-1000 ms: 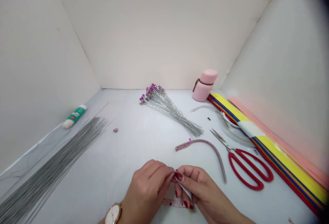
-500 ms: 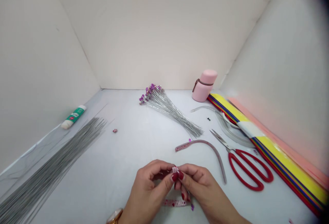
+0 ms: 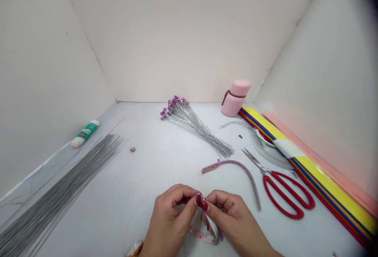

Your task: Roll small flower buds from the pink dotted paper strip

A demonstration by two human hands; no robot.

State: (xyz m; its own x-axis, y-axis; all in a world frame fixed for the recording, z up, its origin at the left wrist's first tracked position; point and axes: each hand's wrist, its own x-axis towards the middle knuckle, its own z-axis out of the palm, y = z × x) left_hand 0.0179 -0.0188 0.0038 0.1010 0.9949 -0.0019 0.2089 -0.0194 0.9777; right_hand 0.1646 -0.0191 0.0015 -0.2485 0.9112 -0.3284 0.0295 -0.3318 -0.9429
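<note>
Low at the table's near edge, left hand (image 3: 169, 217) and right hand (image 3: 230, 219) meeting fingertip to fingertip, both pinching a pink patterned ribbon strip (image 3: 203, 235), its tail looping beneath them, red scissors (image 3: 283, 192) well apart.

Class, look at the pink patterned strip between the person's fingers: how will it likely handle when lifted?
The strip curls loosely under the left hand and right hand, so it is probably floppy and light. It looks thin, so it may crease easily.
</note>
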